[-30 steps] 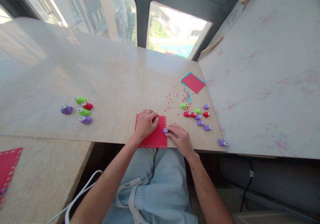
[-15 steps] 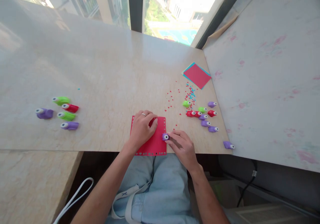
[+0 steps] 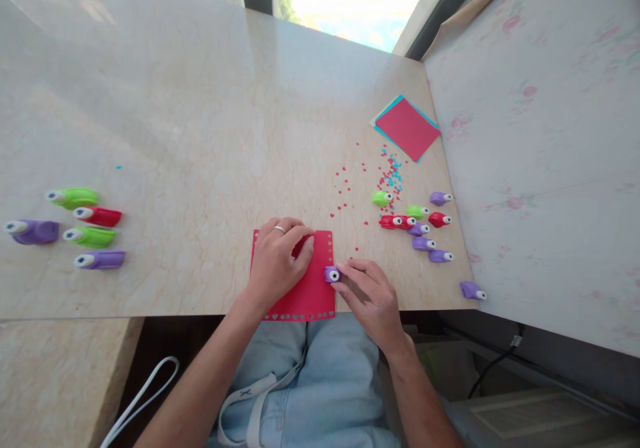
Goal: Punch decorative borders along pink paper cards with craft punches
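A sheet of red paper (image 3: 313,285) lies at the table's front edge, with small shapes punched along its edges. My left hand (image 3: 280,258), a ring on one finger, rests on the sheet with its fingers bent together and holds it down; the fingertips are partly hidden. At the sheet's right edge sits a small purple craft punch (image 3: 333,274) with a star on its white top. My right hand (image 3: 370,295) pinches this punch between thumb and fingers from the right side.
Several purple, red and green punches (image 3: 424,243) stand at the right, and another group (image 3: 100,259) at the left. Red and blue paper bits (image 3: 393,171) are scattered near a stack of coloured paper (image 3: 407,128). A flowered wall panel (image 3: 540,168) borders the right side.
The camera view has shifted nearer and lower over the table. Both hands keep nearly the same places, with the punch still at the paper's right edge.
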`<act>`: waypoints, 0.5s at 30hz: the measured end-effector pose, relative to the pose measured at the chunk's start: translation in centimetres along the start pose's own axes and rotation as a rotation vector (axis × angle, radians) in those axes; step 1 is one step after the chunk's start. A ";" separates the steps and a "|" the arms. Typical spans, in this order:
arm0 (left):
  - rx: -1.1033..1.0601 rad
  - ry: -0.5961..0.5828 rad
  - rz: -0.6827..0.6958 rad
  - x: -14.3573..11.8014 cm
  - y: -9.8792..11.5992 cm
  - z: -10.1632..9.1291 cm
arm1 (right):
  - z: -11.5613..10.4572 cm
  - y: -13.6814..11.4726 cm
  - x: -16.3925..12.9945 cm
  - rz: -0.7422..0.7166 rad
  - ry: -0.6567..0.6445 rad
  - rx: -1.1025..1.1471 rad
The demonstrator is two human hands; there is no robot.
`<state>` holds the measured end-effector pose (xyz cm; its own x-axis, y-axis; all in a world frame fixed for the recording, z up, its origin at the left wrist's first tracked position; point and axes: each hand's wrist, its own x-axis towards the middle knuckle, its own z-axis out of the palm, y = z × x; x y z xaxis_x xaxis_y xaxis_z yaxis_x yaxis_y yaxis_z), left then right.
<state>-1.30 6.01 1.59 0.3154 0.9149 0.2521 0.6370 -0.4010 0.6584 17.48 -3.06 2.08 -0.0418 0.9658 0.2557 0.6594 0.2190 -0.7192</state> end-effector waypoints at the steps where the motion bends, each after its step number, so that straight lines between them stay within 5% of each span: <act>1: 0.000 0.001 0.002 0.0 0.0 0.0 | 0.0 0.0 0.0 0.005 -0.005 0.004; 6: 0.005 0.006 -0.003 0.1 0.0 0.0 | -0.6 -0.2 0.1 0.116 -0.053 0.071; 11: -0.001 0.008 -0.006 0.1 0.0 0.1 | -1.5 -0.9 1.0 0.378 -0.036 0.163; 15: 0.000 0.009 -0.013 0.1 0.0 0.1 | -2.1 -1.5 2.0 0.570 -0.180 0.218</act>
<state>-1.22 6.05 1.59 0.3011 0.9203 0.2500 0.6409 -0.3894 0.6615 17.95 -1.71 5.02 0.1329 0.9430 -0.3051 0.4485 -0.3317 -0.8299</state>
